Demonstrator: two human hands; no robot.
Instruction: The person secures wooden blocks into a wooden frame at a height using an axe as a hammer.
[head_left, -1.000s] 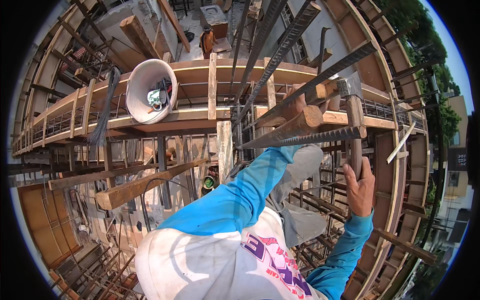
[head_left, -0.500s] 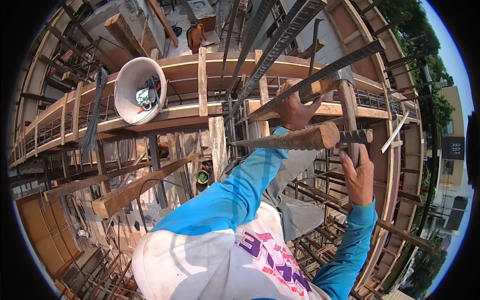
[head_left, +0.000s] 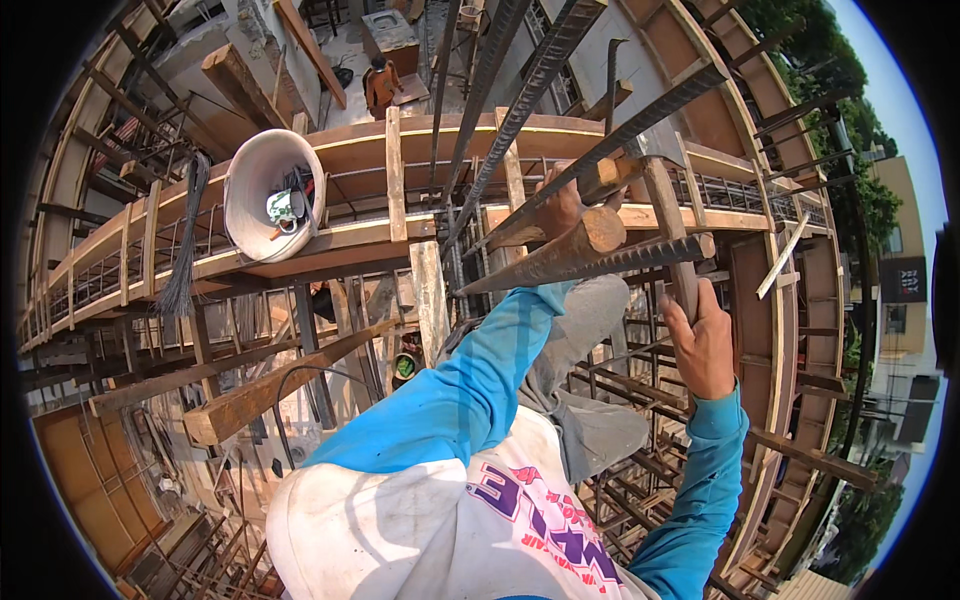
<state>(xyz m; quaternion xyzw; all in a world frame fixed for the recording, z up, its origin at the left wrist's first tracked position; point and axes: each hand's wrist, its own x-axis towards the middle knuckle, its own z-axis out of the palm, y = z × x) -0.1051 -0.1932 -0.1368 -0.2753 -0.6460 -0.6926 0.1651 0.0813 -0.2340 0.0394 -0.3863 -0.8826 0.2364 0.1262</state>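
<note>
My left hand (head_left: 562, 208), partly hidden behind a slanting rebar, is closed around a short timber piece (head_left: 607, 175) at the formwork beam. My right hand (head_left: 703, 345) grips the lower end of the wooden handle of a hammer (head_left: 663, 200). Its metal head is up beside the far end of the timber piece. Between me and my left hand, a thick timber with a worn end (head_left: 600, 229) points toward the right. A ribbed rebar (head_left: 690, 247) runs alongside it and crosses in front of the hammer handle.
On the formwork beam at left sits a white bucket (head_left: 240, 205) with small items inside. A bundle of tie wire (head_left: 180, 250) hangs beside it. Several rebars rise ahead. A loose timber (head_left: 300, 385) juts out at lower left. Scaffolding lies below; a person (head_left: 380, 88) is on the floor beyond.
The view has shifted slightly, so the rebars and timbers appear farther left. My right hand still holds the hammer and my left hand stays at the timber piece.
</note>
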